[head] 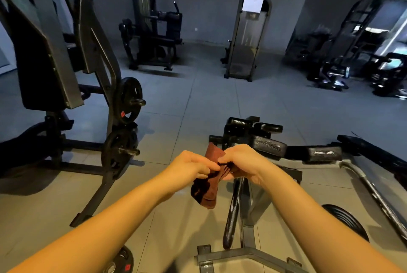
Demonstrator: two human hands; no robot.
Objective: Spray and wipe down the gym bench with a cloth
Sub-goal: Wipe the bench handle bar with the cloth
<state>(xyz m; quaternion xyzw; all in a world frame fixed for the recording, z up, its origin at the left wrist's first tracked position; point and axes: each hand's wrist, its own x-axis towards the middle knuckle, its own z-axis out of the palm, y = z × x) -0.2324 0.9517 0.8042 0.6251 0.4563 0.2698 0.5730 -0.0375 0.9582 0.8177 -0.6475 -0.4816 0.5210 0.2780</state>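
Both my hands hold a reddish-brown cloth (208, 191) at chest height in the middle of the view. My left hand (191, 166) pinches its lower part, which hangs down bunched. My right hand (240, 161) grips the upper part, and a corner sticks up behind the fingers. Just beyond the hands is a black padded piece of gym equipment (267, 144) with worn, flaking pads on a grey metal frame (248, 253). No spray bottle is in view.
A plate-loaded machine (55, 57) with black weight plates (130, 101) stands at the left. A dark bar (233, 211) slants below my hands. More machines line the far wall, and a weight plate (345, 221) lies on the tiled floor at the right.
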